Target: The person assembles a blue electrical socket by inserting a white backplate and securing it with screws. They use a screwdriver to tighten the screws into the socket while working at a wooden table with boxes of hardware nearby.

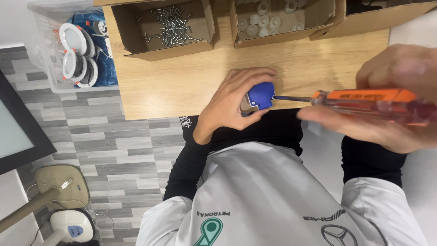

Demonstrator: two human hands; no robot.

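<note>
Blue plastic part [261,95] with a metal bracket sat at the near edge of the wooden table [182,82], clamped in the left hand [230,102] (fingers curled over its top, thumb below). The right hand [391,109] was closed around an orange-handled screwdriver [359,102], and the tip touched the right side of the part. Behind, on the table, one cardboard box [164,29] held loose screws [172,28], and a second box [277,23] beside it held white round pieces.
</note>
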